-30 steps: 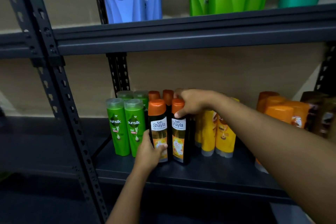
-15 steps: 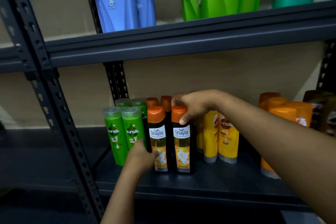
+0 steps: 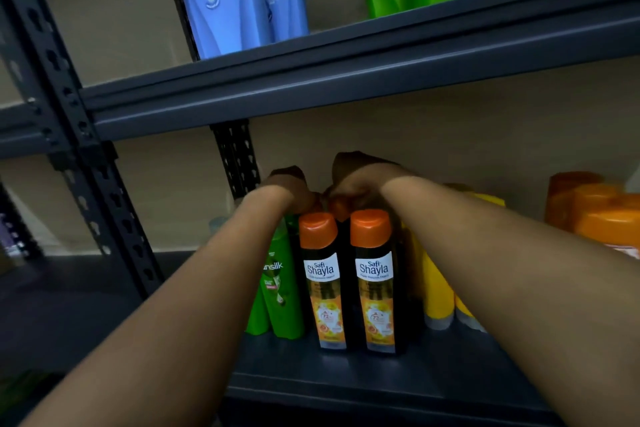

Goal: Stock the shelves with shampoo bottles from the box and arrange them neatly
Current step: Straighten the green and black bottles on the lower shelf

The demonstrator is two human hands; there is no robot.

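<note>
Reaching hands (image 3: 360, 180) grip rear Shayla bottles' caps (image 3: 337, 208).

I see open shelf floor (image 3: 329, 381) at lower centre, in front of the two Shayla bottles (image 3: 349, 281). Left of the green bottles (image 3: 280, 288) the frame is bare past the slotted post (image 3: 86, 156). Yellow bottles (image 3: 438, 288) crowd the right, orange bottles (image 3: 599, 211) farther right. The upper shelf beam (image 3: 346, 80) caps the headroom above.
</note>
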